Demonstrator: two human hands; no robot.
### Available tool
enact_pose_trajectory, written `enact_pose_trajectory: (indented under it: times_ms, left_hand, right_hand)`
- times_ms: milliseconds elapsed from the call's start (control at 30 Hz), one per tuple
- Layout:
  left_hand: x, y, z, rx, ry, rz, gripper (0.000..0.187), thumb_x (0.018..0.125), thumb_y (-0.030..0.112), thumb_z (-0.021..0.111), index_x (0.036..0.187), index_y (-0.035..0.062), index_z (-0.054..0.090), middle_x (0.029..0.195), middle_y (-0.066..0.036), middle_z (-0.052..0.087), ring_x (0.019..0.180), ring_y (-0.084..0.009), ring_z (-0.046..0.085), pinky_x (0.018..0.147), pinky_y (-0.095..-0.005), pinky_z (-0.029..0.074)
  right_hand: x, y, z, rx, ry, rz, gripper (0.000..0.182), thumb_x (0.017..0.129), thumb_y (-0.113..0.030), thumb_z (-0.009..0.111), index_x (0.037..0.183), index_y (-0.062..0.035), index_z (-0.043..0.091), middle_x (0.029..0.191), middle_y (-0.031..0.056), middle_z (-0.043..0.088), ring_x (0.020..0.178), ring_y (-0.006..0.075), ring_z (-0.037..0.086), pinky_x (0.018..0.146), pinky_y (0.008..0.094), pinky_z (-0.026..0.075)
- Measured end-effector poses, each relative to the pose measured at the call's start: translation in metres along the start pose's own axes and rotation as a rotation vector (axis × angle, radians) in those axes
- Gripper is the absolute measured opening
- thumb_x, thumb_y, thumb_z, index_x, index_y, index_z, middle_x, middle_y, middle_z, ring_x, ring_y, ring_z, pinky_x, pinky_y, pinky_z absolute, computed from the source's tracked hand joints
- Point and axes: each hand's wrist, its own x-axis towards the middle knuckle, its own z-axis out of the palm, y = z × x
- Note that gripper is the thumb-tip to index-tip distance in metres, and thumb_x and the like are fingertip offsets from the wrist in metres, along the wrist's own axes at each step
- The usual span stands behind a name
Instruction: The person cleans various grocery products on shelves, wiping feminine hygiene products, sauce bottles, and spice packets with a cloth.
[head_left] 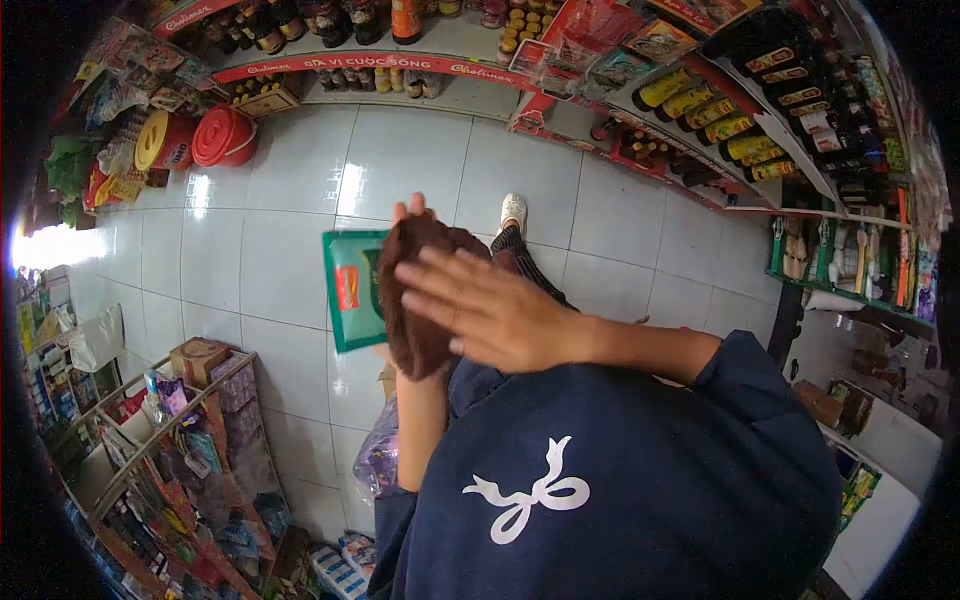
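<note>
A flat packet (357, 250) with a green border and a red-orange label stands out to the left of a dark brown cloth (410, 340), which covers the rest of it. My left hand (408, 208) comes up from below and supports packet and cloth; only its fingertips show above the cloth, and its palm is hidden. Across the front of the cloth lies my right hand (495, 315), palm down, slightly blurred, its fingers stretched and a little apart. Whether the right fingers pinch any of the cloth cannot be seen.
Shelves of bottles and jars (400, 62) run along the far side, with more bottles (700, 115) to the right. A red bucket (224, 136) stands at the far left. At lower left is a rack of packaged goods (170, 460). Pale tiles (290, 250) cover the floor.
</note>
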Motion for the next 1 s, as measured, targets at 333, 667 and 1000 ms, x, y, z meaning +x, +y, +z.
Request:
enact_pose_trajectory:
  times_ms: [333, 667, 1000]
  left_hand:
    - [-0.036, -0.05, 0.032, 0.373, 0.291, -0.061, 0.071, 0.08, 0.057, 0.027, 0.13, 0.0074, 0.02, 0.131, -0.011, 0.028, 0.121, -0.0217, 0.027, 0.099, -0.0348, 0.025]
    - [0.008, -0.035, 0.025, 0.075, -0.07, 0.367, 0.072, 0.081, 0.054, 0.027, 0.132, 0.0049, 0.016, 0.135, -0.01, 0.022, 0.124, -0.025, 0.023, 0.101, -0.0376, 0.018]
    - [-0.027, -0.08, 0.03, 0.588, 0.124, -0.042, 0.073, 0.079, 0.052, 0.032, 0.13, 0.0031, 0.02, 0.132, -0.013, 0.025, 0.121, -0.0265, 0.026, 0.099, -0.0389, 0.022]
  right_hand:
    - [0.02, 0.026, -0.027, 0.294, 0.224, 0.066, 0.047, 0.077, -0.006, 0.038, 0.124, 0.0004, 0.034, 0.134, 0.0142, 0.026, 0.126, 0.0286, 0.018, 0.102, 0.0378, 0.015]
    - [-0.017, -0.018, -0.001, 0.52, 0.227, 0.128, 0.052, 0.077, -0.008, 0.045, 0.127, -0.0056, 0.033, 0.135, 0.0112, 0.024, 0.127, 0.0331, 0.012, 0.103, 0.0411, 0.012]
    - [-0.019, 0.025, -0.033, 0.163, 0.552, 0.182, 0.033, 0.085, -0.01, 0.04, 0.118, -0.0059, 0.044, 0.126, 0.0157, 0.037, 0.122, 0.0322, 0.026, 0.1, 0.0386, 0.021]
